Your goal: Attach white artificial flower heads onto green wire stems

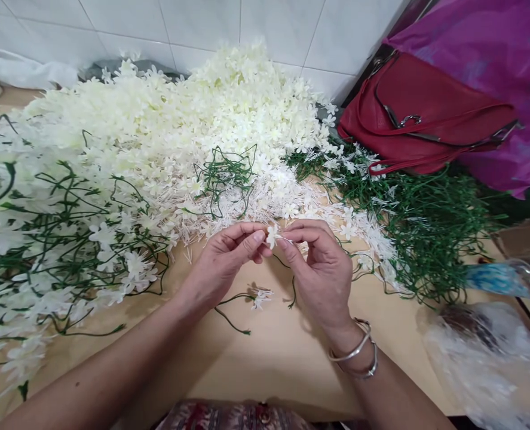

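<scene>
Your left hand [234, 254] and right hand [322, 269] pinch the flower [272, 236] between them above the table [256, 370], fingertips [259, 236] closed on it; being probably light, soft and easily creased, it is best held by its stem [287, 240].

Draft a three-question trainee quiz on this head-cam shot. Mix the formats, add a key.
1. Open question: what small thing sits between the left hand and the right hand?
2. Multiple choice: on which of the person's arms is the silver bracelet worn? (a) left (b) right (c) both
3. True or false: the red bag lies in the upper right part of the picture.

Key:
1. A small white flower.
2. b
3. True
</scene>
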Demonstrator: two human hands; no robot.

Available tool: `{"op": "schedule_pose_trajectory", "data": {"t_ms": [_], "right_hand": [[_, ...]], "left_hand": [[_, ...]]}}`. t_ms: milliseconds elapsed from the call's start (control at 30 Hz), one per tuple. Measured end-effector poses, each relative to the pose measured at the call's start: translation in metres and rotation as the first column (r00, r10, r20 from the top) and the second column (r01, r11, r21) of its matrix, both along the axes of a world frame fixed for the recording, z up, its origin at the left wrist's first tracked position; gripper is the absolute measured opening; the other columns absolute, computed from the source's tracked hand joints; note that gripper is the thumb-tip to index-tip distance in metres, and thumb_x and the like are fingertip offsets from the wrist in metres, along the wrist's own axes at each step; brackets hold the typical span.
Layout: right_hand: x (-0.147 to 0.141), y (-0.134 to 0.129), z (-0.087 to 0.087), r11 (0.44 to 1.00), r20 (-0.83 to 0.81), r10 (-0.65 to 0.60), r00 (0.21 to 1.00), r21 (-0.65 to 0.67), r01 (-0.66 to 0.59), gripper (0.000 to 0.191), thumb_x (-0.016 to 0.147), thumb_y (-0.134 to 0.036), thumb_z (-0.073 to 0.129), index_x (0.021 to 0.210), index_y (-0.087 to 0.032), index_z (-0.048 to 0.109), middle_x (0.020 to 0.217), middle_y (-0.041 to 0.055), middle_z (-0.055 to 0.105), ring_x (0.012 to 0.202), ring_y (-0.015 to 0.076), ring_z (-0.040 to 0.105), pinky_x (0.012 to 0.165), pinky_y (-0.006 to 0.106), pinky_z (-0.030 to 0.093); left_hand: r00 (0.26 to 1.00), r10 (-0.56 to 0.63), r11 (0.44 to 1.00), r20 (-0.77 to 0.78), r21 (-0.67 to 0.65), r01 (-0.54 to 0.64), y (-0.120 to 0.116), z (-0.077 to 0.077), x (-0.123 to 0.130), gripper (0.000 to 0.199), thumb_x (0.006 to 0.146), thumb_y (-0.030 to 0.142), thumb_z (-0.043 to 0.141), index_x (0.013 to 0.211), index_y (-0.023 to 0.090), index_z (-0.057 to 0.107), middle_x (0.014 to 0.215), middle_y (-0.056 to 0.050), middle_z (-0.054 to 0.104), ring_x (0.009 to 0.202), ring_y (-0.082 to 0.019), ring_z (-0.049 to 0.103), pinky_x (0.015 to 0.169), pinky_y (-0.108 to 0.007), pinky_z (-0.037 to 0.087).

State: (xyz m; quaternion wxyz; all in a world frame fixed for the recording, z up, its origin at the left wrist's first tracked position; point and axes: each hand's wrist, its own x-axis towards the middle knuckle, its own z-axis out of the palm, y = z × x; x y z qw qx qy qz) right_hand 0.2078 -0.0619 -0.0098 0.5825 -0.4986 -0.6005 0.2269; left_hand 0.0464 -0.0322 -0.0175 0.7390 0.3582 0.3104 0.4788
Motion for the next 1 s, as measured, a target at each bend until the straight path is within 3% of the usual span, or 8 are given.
{"op": "schedule_pose_trajectory", "data": {"t_ms": [167, 367, 500, 733, 900, 1000], "right_hand": [[0.000, -0.001, 0.001, 1.000, 0.054, -0.006, 0.999, -0.002, 0.007, 0.016, 0.092, -0.010, 0.076, 0.094, -0.026, 0.075, 0.102, 0.0026, 0.071, 0.101, 0.0203, 0.068, 0.094, 0.040, 0.055], [-0.003, -0.003, -0.002, 0.999, 0.189, -0.022, 0.982, 0.036, 0.015, 0.015, 0.093, -0.010, 0.073, 0.095, -0.025, 0.073, 0.102, 0.0025, 0.071, 0.100, 0.0205, 0.069, 0.092, 0.039, 0.057], [-0.004, -0.001, -0.004, 0.998, 0.220, -0.037, 0.975, 0.049, 0.027, 0.015, 0.094, -0.010, 0.071, 0.094, -0.024, 0.072, 0.102, 0.0028, 0.071, 0.101, 0.0207, 0.069, 0.093, 0.040, 0.057], [0.001, 0.002, -0.006, 0.992, 0.102, 0.053, 0.993, -0.116, -0.041, 0.012, 0.093, -0.013, 0.074, 0.092, -0.025, 0.075, 0.117, 0.0050, 0.070, 0.116, 0.0217, 0.067, 0.102, 0.041, 0.055], [0.002, 0.001, -0.009, 0.992, 0.050, 0.026, 0.998, -0.122, -0.019, 0.013, 0.092, -0.014, 0.076, 0.097, -0.026, 0.073, 0.124, 0.0063, 0.069, 0.122, 0.0239, 0.064, 0.103, 0.043, 0.053], [0.005, 0.002, -0.009, 0.990, -0.004, 0.048, 0.999, -0.132, -0.048, 0.025, 0.091, -0.014, 0.077, 0.111, -0.028, 0.074, 0.131, 0.0068, 0.066, 0.116, 0.0231, 0.067, 0.097, 0.042, 0.056]], "left_hand": [[0.998, -0.007, 0.999, -0.062, 0.034, 0.009, 0.000, 0.001, 0.000, 0.018, 0.088, 0.037, 0.086, 0.095, 0.021, 0.084, 0.081, -0.001, 0.077, 0.074, -0.008, 0.068, 0.070, -0.018, 0.053], [0.984, 0.105, 0.986, -0.145, 0.145, -0.084, -0.003, 0.002, 0.002, 0.016, 0.084, 0.032, 0.089, 0.094, 0.020, 0.085, 0.080, -0.001, 0.078, 0.072, -0.009, 0.066, 0.072, -0.020, 0.056], [0.978, 0.125, 0.987, -0.170, 0.119, -0.105, -0.005, -0.001, 0.004, 0.018, 0.083, 0.032, 0.089, 0.097, 0.021, 0.086, 0.084, -0.002, 0.080, 0.075, -0.011, 0.069, 0.075, -0.024, 0.058], [0.984, 0.094, 0.995, -0.153, 0.055, -0.086, -0.008, 0.000, 0.007, 0.021, 0.082, 0.030, 0.089, 0.100, 0.020, 0.083, 0.100, -0.005, 0.084, 0.096, -0.017, 0.076, 0.093, -0.030, 0.060], [0.969, 0.153, 0.977, -0.195, 0.174, -0.120, -0.011, -0.004, 0.007, 0.016, 0.087, 0.031, 0.085, 0.099, 0.020, 0.082, 0.101, -0.006, 0.083, 0.095, -0.019, 0.077, 0.092, -0.032, 0.061], [0.939, 0.196, 0.934, -0.282, 0.347, -0.090, -0.013, -0.007, 0.005, 0.010, 0.094, 0.025, 0.078, 0.102, 0.021, 0.080, 0.108, -0.007, 0.082, 0.107, -0.021, 0.076, 0.100, -0.034, 0.058]]}}
